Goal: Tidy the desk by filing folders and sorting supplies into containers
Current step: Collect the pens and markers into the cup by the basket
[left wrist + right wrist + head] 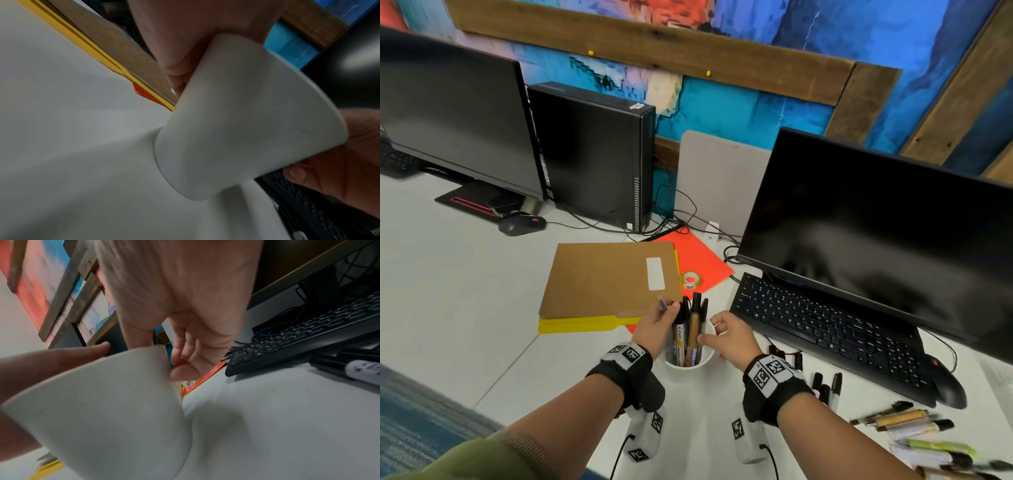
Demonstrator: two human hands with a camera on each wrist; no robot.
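A white cup [688, 364] stands on the desk in front of me, with several markers [690, 329] upright in it. My left hand [657, 325] is at the cup's left rim and pinches a thin purplish pen [662, 304] beside the marker tops. My right hand [729, 339] curls round the right rim, thumb over the opening and fingers outside. The left wrist view shows the cup's wall [246, 121] under my left palm [174, 40]. The right wrist view shows the cup [102, 418] below my right hand [185, 288]. A brown folder [602, 277] lies on a yellow folder [585, 323] and an orange one [705, 260].
A tape roll [690, 280] lies on the orange folder. Loose markers [825, 387] and highlighters [911, 419] lie at the right front. A black keyboard [825, 329], a mouse [947, 387] and a monitor [876, 240] fill the right side. A PC tower [599, 154] stands behind the folders.
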